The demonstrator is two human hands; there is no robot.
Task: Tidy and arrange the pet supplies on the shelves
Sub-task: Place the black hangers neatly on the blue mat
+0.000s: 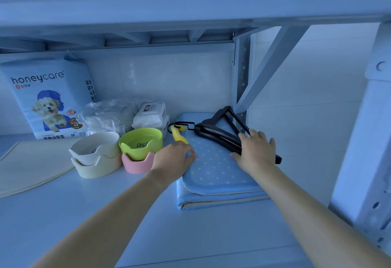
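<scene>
A folded blue dotted pet mat [213,170] lies on the white shelf [127,214] at the right. Black hangers [222,132] are stacked on its far side, their hook pointing left. My right hand [256,151] rests on the hangers' near end, fingers spread over them. My left hand [175,157] lies on the mat's left edge and holds the lower end of a yellow stick-like item [178,135], which passes by the hanger hook. Its fingers curl against the mat.
Left of the mat stand stacked bowls: white on cream [95,153], green on pink [140,149]. Behind them are a wipes pack [151,115], a clear plastic bag [110,115] and a honeycare pad pack [50,98]. A beige mat [31,166] lies far left. Shelf posts [241,77] rise at right.
</scene>
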